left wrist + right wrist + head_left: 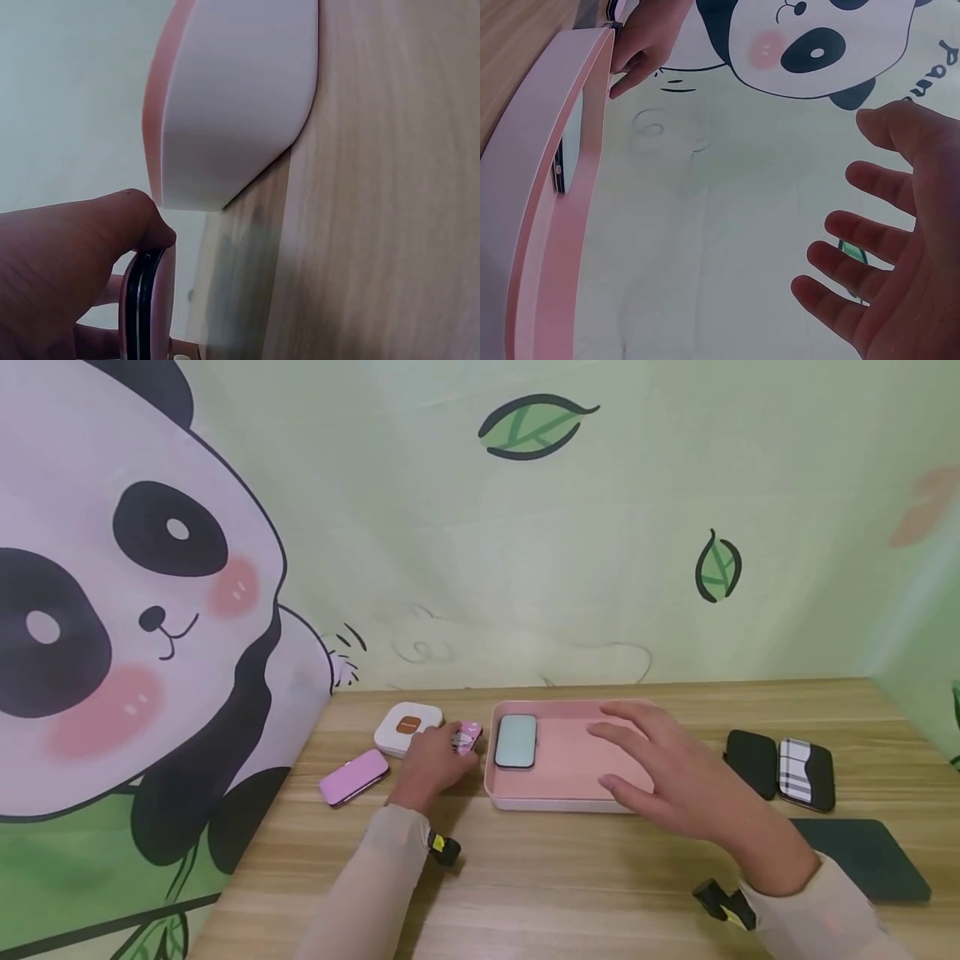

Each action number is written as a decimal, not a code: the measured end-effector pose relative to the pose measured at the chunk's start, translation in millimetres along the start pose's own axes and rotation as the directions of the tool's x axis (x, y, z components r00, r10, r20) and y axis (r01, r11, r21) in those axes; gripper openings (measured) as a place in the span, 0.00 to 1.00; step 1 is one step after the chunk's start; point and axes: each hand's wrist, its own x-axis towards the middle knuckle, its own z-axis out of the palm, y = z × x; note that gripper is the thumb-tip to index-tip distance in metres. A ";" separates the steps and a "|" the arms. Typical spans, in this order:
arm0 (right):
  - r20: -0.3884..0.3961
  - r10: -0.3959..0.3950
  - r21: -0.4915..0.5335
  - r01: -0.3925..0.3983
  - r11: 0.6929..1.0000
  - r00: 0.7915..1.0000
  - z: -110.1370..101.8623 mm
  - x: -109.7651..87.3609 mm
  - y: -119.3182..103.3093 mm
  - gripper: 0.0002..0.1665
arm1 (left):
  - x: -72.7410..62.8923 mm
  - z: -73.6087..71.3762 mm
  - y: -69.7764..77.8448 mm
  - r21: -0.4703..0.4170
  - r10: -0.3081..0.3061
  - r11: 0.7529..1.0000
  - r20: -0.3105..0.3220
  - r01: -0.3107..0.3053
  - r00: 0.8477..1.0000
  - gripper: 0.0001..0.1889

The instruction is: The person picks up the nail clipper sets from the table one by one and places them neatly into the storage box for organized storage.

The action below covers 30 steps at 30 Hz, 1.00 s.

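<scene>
My left hand point(433, 763) grips a small pink patterned case point(469, 737) just left of the pink tray point(573, 756). The left wrist view shows this case point(162, 304) edge-on, with dark rims and the thumb on its end. Inside the tray, at its left end, lies a mint-green case point(517, 742). Over the tray's right part hovers my right hand point(678, 777), fingers spread and holding nothing. In the right wrist view its fingers point(855, 266) are apart and loosely bent.
Left of the tray lie a white square box point(390, 739) with a brown label and a plain pink-purple case point(354, 778). To the right are a black-and-plaid case point(806, 772), lying opened out, and a dark flat pad point(870, 860). A panda-print backdrop point(420, 527) stands behind the table.
</scene>
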 end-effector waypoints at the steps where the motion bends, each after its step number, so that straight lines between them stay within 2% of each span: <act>1: 0.001 0.002 0.000 -0.002 1.000 1.000 -0.1 -0.1 0.1 0.33 | -0.6 -0.7 0.3 0.005 0.002 1.000 -0.004 -0.002 1.000 0.35; 8: 0.009 0.016 0.001 -0.016 1.000 1.000 0.4 -0.5 1.6 0.32 | -1.4 -2.4 -1.2 -0.023 0.009 1.000 -0.039 -0.010 0.999 0.35; 20: 0.041 0.061 -0.004 -0.061 0.998 0.997 0.9 -1.8 4.7 0.32 | -2.8 -4.8 0.7 -0.060 -0.028 0.998 -0.042 0.025 0.999 0.37; 30: 0.046 0.078 -0.017 -0.077 0.997 0.996 2.3 -2.9 8.2 0.34 | -3.6 -8.5 7.6 -0.050 0.000 0.999 -0.067 -0.003 0.998 0.37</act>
